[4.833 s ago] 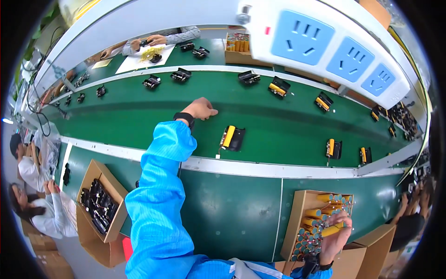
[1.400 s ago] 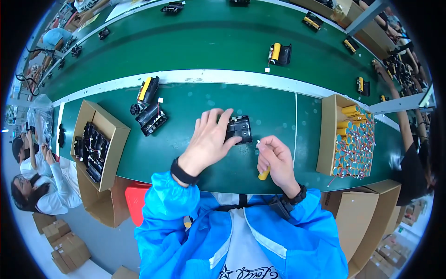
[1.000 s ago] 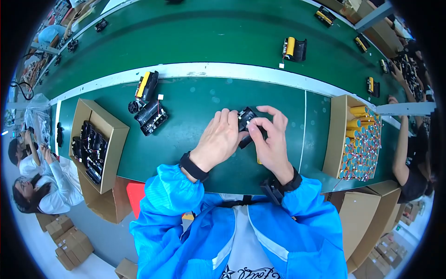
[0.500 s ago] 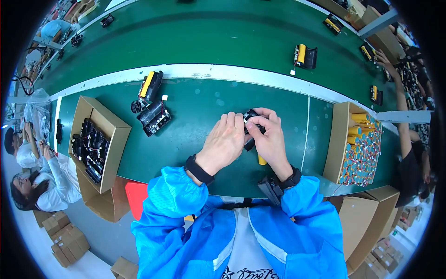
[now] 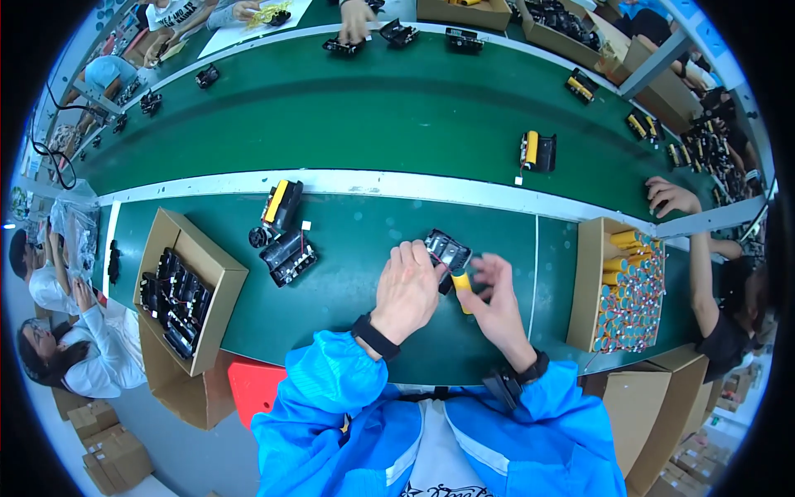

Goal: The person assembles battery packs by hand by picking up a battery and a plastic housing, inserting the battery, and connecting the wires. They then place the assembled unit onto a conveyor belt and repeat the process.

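Observation:
My left hand grips a black plastic battery holder just above the green table. My right hand holds a yellow cylindrical cell right below the holder, its upper end touching it. Both sleeves are blue. Two more black holders lie on the table to the left, one of them with a yellow cell in it.
A cardboard box of black holders stands at my left. A cardboard box of yellow cells stands at my right. The green conveyor belt beyond carries more holders. Another person's hand reaches in at the right.
Earlier my left hand reached to the belt and my right to the cell box. Since then both hands met over the table; the right hand now brings the yellow cell against the holder.

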Motion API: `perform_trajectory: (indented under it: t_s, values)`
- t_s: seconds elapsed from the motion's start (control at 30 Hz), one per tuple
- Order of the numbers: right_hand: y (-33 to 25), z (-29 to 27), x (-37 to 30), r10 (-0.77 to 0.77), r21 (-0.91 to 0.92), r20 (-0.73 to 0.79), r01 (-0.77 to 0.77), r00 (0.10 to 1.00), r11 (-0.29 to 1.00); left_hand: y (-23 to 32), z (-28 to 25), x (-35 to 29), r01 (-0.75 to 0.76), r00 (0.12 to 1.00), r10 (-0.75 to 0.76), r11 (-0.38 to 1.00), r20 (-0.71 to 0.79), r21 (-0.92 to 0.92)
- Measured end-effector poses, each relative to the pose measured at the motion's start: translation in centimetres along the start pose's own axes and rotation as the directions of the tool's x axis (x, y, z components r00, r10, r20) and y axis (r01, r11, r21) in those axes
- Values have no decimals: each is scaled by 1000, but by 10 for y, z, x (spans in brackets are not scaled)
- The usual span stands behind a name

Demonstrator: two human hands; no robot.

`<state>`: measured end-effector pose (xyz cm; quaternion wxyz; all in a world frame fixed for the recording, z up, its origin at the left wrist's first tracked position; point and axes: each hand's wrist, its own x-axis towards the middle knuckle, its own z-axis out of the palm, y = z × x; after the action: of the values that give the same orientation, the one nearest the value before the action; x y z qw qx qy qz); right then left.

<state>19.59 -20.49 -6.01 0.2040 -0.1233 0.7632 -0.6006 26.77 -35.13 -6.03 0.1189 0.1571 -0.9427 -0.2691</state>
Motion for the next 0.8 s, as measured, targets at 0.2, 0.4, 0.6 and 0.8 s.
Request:
perform_trajectory:
  t_s: [0.2,0.4,0.6,0.8]
  values:
    - [-21,-28,6,76,-456,374,112,924,883,4,1,3,18,1000,-18,999,4,44]
    - [-23,-27,34,-433,-799,275,455,858,393,12,10,4,54,999,-54,997,-5,54]
    - [-13,-17,28,-487,-492,155,495,860,716,11,20,11,87,996,-84,994,-43,66]
    - [-6,-19,28,-462,-505,204,497,863,705,13,23,15,112,993,-110,992,-43,56]
